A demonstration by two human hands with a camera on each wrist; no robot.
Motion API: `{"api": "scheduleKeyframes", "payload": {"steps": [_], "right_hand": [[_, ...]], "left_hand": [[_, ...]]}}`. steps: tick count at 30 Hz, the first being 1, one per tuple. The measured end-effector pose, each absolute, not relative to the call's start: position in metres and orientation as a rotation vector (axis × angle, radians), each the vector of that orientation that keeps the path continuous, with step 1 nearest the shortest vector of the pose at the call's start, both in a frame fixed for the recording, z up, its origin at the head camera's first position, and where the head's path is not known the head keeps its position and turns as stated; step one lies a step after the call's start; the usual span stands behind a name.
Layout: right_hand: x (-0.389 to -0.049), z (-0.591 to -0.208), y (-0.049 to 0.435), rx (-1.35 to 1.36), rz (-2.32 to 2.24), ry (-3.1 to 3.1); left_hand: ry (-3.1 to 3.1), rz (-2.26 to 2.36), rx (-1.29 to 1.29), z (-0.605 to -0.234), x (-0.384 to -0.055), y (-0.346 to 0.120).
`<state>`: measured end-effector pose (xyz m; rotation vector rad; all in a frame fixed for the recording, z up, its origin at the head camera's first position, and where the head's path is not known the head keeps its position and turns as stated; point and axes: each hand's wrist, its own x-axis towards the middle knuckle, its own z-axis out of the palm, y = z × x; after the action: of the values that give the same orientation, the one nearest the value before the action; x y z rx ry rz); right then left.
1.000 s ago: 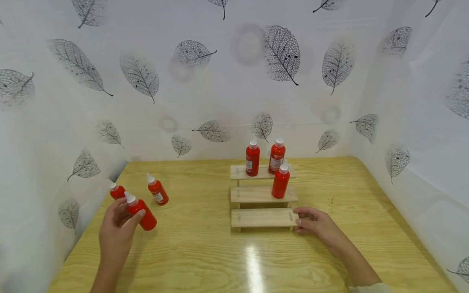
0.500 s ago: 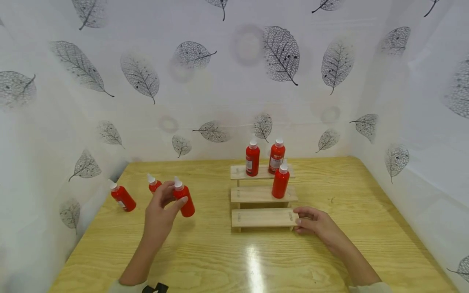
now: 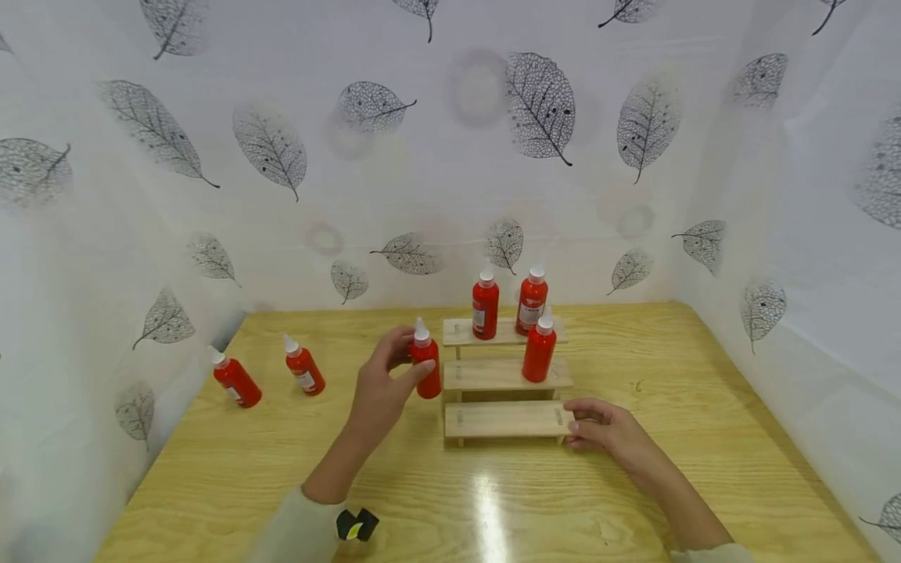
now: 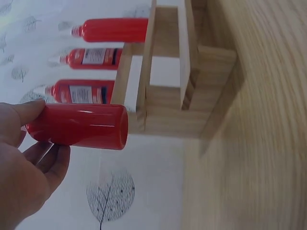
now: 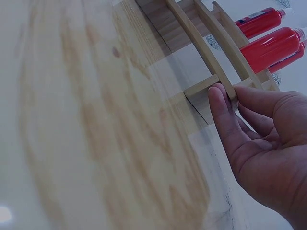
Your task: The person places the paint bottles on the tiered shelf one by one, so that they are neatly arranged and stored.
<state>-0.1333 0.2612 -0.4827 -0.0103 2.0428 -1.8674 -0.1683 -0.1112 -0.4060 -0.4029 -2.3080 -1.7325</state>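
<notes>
My left hand (image 3: 383,383) grips a red squeeze bottle (image 3: 426,367) with a white pointed cap, just left of a three-step wooden rack (image 3: 503,420). In the left wrist view the held bottle (image 4: 84,125) has its base toward the rack, clear of the steps. My right hand (image 3: 605,432) pinches the right end of the lowest step between thumb and fingers, as the right wrist view also shows at the step's edge (image 5: 225,88). Two red bottles (image 3: 485,307) (image 3: 532,303) stand on the top step, and another bottle (image 3: 539,352) on the right of the middle step.
Two more red bottles (image 3: 237,381) (image 3: 305,371) are on the left part of the wooden table (image 3: 211,485). A white curtain (image 3: 422,180) printed with grey leaves encloses the table at the back and both sides.
My left hand has carried the bottle rightward from the left of the table to beside the rack, uncovering the two bottles there. The right hand has stayed on the lowest step.
</notes>
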Motion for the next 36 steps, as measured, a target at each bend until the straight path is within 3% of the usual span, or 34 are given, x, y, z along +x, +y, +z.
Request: {"api": "scheduleKeyframes", "payload": {"steps": [16, 36], "right_hand": [[-0.131, -0.482, 0.259, -0.012, -1.869, 2.033], [-0.132, -0.481, 0.261, -0.012, -1.860, 2.047]], "left_hand": [[-2.284, -1.794, -0.536, -0.403, -0.184, -0.045], [-2.315, -1.798, -0.579, -0.407, -0.194, -0.028]]}}
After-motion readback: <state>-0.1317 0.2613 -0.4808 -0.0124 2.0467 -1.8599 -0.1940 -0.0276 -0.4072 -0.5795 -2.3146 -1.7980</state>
